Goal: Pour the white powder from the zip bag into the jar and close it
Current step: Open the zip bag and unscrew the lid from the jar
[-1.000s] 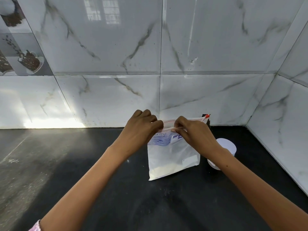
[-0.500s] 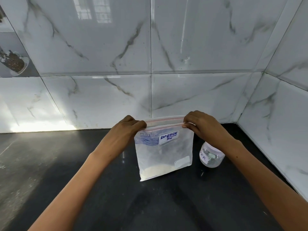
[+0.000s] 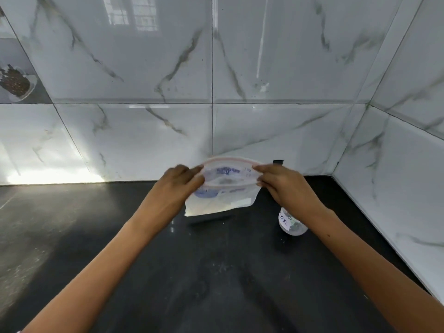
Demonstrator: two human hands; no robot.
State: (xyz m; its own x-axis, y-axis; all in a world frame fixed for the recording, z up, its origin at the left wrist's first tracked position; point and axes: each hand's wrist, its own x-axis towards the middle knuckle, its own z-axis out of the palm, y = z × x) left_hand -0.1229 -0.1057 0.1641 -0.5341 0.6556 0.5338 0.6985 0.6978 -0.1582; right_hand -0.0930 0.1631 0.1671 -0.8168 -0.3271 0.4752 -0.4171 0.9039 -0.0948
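Note:
A clear zip bag [image 3: 223, 200] with blue print and a red zip strip hangs above the black counter, white powder settled along its bottom. Its mouth gapes open toward me in an oval. My left hand [image 3: 177, 186] pinches the left end of the mouth and my right hand [image 3: 281, 186] pinches the right end. A small clear jar [image 3: 292, 223] with a handwritten white label stands on the counter just below my right wrist, which hides its top; whether it has a lid on I cannot tell.
The black counter [image 3: 216, 272] runs into a corner of glossy white marble tiles, with the side wall [image 3: 396, 188] close on the right. A small dark object [image 3: 278, 162] sits at the back wall behind the bag. Faint powder specks dust the counter.
The bag's zip has been pulled apart: first my hands slid to its two ends, then the mouth spread open. The bag has lifted off the counter and tilted its mouth toward me.

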